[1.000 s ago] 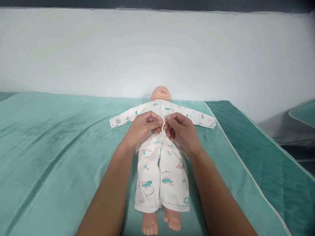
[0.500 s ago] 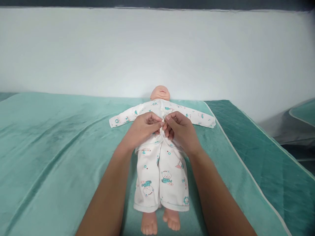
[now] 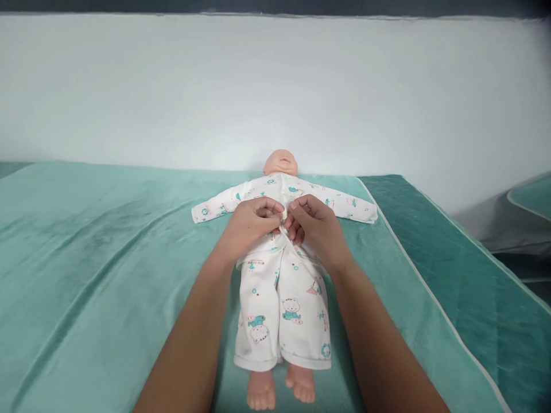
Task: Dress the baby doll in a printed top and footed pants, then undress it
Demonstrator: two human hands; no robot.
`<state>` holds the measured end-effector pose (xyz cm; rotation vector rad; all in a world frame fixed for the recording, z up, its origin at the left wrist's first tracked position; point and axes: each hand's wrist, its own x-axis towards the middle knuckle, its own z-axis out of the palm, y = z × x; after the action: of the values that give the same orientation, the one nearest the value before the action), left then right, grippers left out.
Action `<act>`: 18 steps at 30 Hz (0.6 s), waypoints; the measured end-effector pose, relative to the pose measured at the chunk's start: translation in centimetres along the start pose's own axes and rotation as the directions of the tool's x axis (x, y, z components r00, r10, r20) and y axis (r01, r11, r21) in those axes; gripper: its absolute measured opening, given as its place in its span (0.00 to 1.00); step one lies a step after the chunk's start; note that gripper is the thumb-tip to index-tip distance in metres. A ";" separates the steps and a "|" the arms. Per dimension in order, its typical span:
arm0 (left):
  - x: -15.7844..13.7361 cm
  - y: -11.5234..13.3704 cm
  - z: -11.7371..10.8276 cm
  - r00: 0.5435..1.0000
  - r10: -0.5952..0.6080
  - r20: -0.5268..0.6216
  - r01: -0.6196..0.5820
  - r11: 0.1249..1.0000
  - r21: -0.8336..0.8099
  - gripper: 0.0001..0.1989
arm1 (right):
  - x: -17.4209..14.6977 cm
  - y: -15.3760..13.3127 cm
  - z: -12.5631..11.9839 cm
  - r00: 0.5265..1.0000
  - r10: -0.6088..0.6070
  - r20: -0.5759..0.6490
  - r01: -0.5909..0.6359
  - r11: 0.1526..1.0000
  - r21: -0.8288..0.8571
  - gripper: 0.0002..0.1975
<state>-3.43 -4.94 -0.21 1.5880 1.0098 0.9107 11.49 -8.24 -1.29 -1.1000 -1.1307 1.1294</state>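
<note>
A baby doll (image 3: 280, 163) lies on its back in a white printed jacket (image 3: 267, 184) and matching trousers (image 3: 258, 298), its sleeves spread wide and bare feet toward me. Over its belly, my left hand (image 3: 253, 222) pinches one front edge of the jacket between thumb and fingers. Opposite it, my right hand (image 3: 316, 226) grips the other front edge, fingers curled. Between the fingertips shows a small pale strip of cloth at the jacket's opening. Whether a button or snap is there, I cannot make out.
Under the doll spreads a light green blanket (image 3: 107, 275) with a long crease on the left. A darker green quilted cover (image 3: 469, 287) shows past its white edge at right. Behind stands a pale wall (image 3: 275, 86). Another green-topped surface (image 3: 534, 195) is at far right.
Both hands stay at the jacket front. The left thumb has shifted slightly, and a bit more pale cloth edge shows between the fingertips. The doll has not moved.
</note>
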 end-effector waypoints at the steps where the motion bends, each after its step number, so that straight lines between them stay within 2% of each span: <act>1: 0.1 -0.1 0.0 1.000 0.008 0.005 -0.008 1.000 -0.019 0.08 | 0.0 0.0 0.0 1.000 0.000 -0.001 0.000 1.000 -0.002 0.12; 6: 0.4 -0.4 -0.1 0.999 0.030 -0.011 -0.031 0.989 -0.143 0.11 | 0.0 0.0 0.1 1.000 0.005 -0.019 -0.005 1.000 -0.002 0.10; 9: 0.1 0.1 -0.3 0.999 -0.003 0.052 0.012 0.984 -0.179 0.13 | 0.0 0.0 0.0 1.000 -0.003 -0.009 0.003 1.000 -0.008 0.08; 13: -0.4 0.9 -1.1 0.986 -0.040 0.165 0.061 0.990 -0.125 0.09 | 0.1 0.0 -0.1 1.000 -0.010 0.003 0.010 1.000 -0.015 0.07; 18: -0.5 0.9 -1.8 0.976 -0.109 0.190 0.120 0.992 -0.046 0.06 | 0.0 0.0 -0.2 1.000 -0.021 0.001 0.021 1.000 -0.002 0.06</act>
<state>-5.12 -4.89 1.00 1.5202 0.9248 0.6917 11.71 -8.23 -1.26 -1.0873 -1.1419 1.1131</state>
